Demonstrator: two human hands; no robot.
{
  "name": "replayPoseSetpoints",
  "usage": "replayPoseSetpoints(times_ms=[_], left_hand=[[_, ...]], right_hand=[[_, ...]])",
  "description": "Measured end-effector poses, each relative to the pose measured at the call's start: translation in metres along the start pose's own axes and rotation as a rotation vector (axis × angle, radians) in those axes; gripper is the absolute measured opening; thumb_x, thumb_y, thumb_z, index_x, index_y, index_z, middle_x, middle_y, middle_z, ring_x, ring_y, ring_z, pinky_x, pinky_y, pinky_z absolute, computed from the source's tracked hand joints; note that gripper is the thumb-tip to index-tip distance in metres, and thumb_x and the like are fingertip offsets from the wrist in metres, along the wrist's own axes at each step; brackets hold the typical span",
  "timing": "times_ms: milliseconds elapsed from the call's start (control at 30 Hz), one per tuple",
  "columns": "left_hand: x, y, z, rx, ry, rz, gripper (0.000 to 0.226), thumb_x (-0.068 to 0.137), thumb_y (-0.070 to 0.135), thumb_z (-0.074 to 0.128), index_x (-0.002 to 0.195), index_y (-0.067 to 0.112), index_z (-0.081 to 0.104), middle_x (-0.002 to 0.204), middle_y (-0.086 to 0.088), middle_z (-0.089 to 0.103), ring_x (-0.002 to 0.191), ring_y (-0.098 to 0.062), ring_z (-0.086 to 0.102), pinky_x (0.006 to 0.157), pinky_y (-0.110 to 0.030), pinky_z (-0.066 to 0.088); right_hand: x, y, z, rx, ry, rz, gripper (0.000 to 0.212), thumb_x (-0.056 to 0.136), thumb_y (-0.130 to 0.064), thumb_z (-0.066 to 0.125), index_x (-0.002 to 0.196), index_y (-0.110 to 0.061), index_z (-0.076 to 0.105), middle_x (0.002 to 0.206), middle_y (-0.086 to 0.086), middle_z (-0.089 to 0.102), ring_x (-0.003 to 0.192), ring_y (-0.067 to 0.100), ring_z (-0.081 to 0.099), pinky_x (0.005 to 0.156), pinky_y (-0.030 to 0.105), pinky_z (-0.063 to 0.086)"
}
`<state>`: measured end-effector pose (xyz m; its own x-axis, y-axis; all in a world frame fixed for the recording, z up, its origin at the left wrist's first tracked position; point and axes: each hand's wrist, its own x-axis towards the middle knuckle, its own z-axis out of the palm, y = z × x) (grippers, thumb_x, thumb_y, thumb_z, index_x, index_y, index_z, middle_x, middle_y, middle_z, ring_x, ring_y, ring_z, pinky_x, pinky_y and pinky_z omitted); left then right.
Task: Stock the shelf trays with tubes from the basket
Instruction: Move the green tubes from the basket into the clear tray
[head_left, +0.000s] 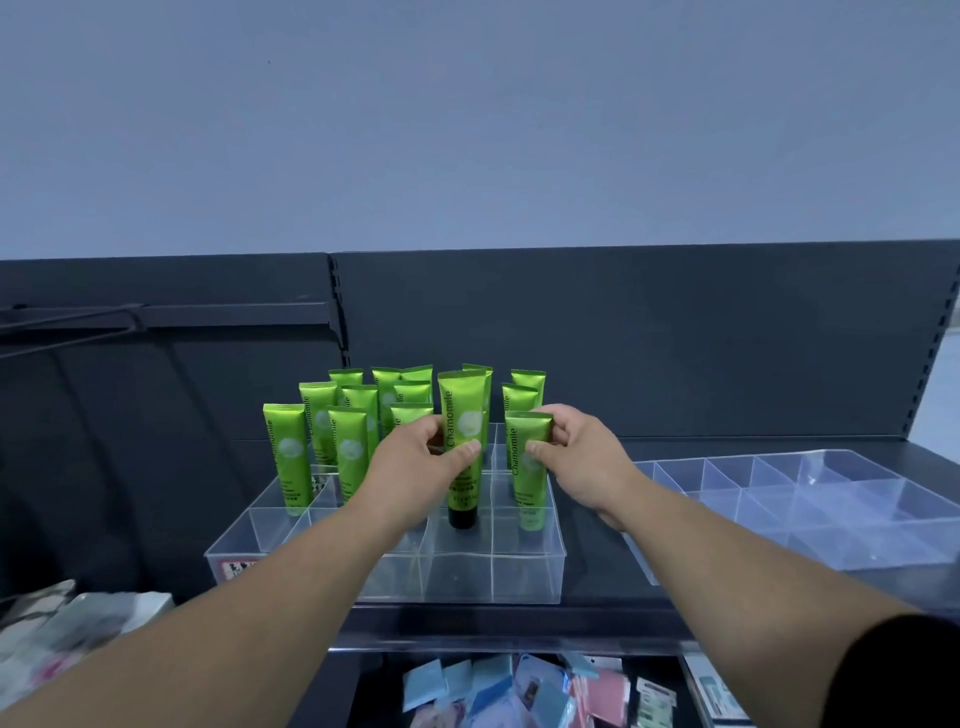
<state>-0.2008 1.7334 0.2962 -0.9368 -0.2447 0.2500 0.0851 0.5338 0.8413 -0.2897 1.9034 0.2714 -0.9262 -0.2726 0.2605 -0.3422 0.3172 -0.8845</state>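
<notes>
Two grips are showing at the clear tray on the shelf: the left hand is curling thumb and fingers round a black-capped tube, cap down in a middle compartment, while the right hand is pinching the neighbouring tube standing in the right column.

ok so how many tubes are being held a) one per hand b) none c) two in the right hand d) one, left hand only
a: the left hand pinches the raised tube and the right hand pinches a second tube beside it, both at the divided tray.
</notes>
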Motion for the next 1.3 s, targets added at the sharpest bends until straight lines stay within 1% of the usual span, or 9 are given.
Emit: replayPoseSetpoints(times_ms=[100,267,467,700,933,1033,1100,1200,1300], left_hand=[[-0.003,-0.007,0.000,0.047,-0.095,-0.040,0.025,0.088,0.033,0.066,0.108,0.019,0.061,0.104,0.003,0.067,0.083,-0.004,0.059,0.072,-0.023,0.047],[-0.005,-0.008,0.002,0.096,-0.111,-0.059,0.029,0.084,0.038,0.069,0.091,0.012,0.062,0.082,-0.006,0.057,0.060,-0.015,0.048,0.053,-0.027,0.043],[-0.006,-0.006,0.001,0.050,-0.158,-0.026,0.014,0.084,0.030,0.071,0.096,0.027,0.066,0.098,0.001,0.072,0.095,-0.018,0.066,0.088,-0.036,0.053],[-0.007,-0.004,-0.001,-0.027,-0.134,-0.046,0.036,0.088,0.024,0.066,0.121,0.029,0.054,0.099,0.001,0.071,0.099,-0.027,0.066,0.081,-0.034,0.053],[-0.010,-0.005,-0.005,-0.082,-0.152,-0.054,0.018,0.090,0.020,0.064,0.103,0.031,0.058,0.094,-0.003,0.073,0.091,-0.032,0.063,0.070,-0.031,0.045],[-0.009,-0.006,-0.007,-0.081,-0.155,-0.056,0.026,0.088,0.021,0.066,0.111,0.031,0.057,0.095,-0.004,0.073,0.086,-0.025,0.058,0.074,-0.042,0.050],[-0.009,-0.006,-0.006,-0.081,-0.154,-0.065,0.036,0.088,0.022,0.067,0.120,0.031,0.053,0.100,-0.003,0.071,0.087,-0.025,0.060,0.081,-0.046,0.053],[-0.011,-0.004,-0.005,-0.066,-0.162,-0.047,0.046,0.090,0.020,0.064,0.130,0.031,0.046,0.122,0.002,0.057,0.094,-0.008,0.053,0.073,-0.016,0.048],[-0.013,-0.002,-0.005,-0.052,-0.148,-0.046,0.055,0.090,0.020,0.064,0.138,0.031,0.040,0.146,-0.008,0.041,0.117,-0.010,0.042,0.089,-0.021,0.034]], right_hand=[[0.000,0.001,0.000,0.013,-0.003,0.009,0.037,0.089,-0.010,0.063,0.123,-0.023,0.058,0.111,0.003,0.070,0.101,0.019,0.066,0.095,0.041,0.052],[-0.003,0.001,-0.002,-0.003,0.001,0.001,0.036,0.089,-0.009,0.064,0.121,-0.025,0.057,0.103,0.005,0.071,0.098,0.023,0.067,0.092,0.042,0.053],[-0.002,0.003,-0.004,0.005,0.009,-0.007,0.038,0.087,-0.012,0.066,0.112,-0.037,0.054,0.106,0.005,0.069,0.098,0.023,0.066,0.091,0.043,0.054],[-0.002,0.007,-0.009,-0.018,0.001,0.008,0.040,0.087,-0.010,0.064,0.119,-0.031,0.053,0.113,0.002,0.067,0.102,0.018,0.064,0.092,0.036,0.052],[0.001,0.008,-0.005,-0.062,0.008,0.057,0.042,0.091,-0.010,0.056,0.130,-0.025,0.051,0.122,0.007,0.062,0.108,0.021,0.061,0.091,0.042,0.053],[0.002,0.007,-0.004,-0.073,0.011,0.059,0.043,0.090,-0.010,0.055,0.130,-0.027,0.051,0.122,0.007,0.061,0.106,0.021,0.062,0.089,0.041,0.055],[0.001,0.006,-0.004,-0.077,0.015,0.065,0.043,0.090,-0.010,0.055,0.129,-0.029,0.051,0.119,0.006,0.062,0.102,0.022,0.063,0.087,0.041,0.055],[-0.002,0.005,-0.005,-0.079,0.021,0.064,0.042,0.089,-0.008,0.056,0.123,-0.032,0.052,0.113,0.006,0.065,0.097,0.024,0.065,0.084,0.041,0.055],[-0.004,0.003,-0.005,-0.066,0.014,0.052,0.045,0.088,-0.008,0.058,0.120,-0.038,0.050,0.117,0.004,0.063,0.101,0.021,0.064,0.088,0.040,0.054]])
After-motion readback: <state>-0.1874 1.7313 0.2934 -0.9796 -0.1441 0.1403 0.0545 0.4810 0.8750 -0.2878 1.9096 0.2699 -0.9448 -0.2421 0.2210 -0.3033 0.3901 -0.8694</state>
